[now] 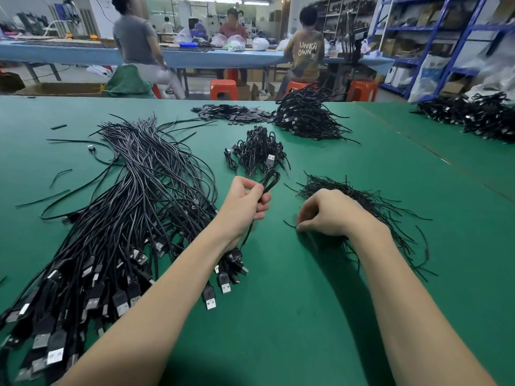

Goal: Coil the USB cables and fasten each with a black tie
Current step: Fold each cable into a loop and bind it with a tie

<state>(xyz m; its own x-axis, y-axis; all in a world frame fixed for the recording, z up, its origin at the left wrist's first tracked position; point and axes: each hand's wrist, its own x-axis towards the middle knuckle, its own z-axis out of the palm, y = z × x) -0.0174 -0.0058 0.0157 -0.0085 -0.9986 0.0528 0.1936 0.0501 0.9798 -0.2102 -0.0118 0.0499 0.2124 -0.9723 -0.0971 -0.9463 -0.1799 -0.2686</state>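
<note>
Cable [269, 181], folded into a coil with its long axis toward 1 o'clock, is gripped by the left hand [245, 207], while a tie is pinched from the pile of black ties [370, 207] under the right hand [328, 213], at 3 o'clock on the tabletop [306, 316].

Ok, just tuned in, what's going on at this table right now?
A person is bundling USB cables at a green table. The left hand grips a folded cable, its loop sticking up above the fist. The right hand is down at the near edge of the pile of black ties, fingers curled as if picking one; whether it has one yet I cannot tell. Loose cables lie spread to the left, and a small heap of finished coils sits just beyond the hands.
</note>
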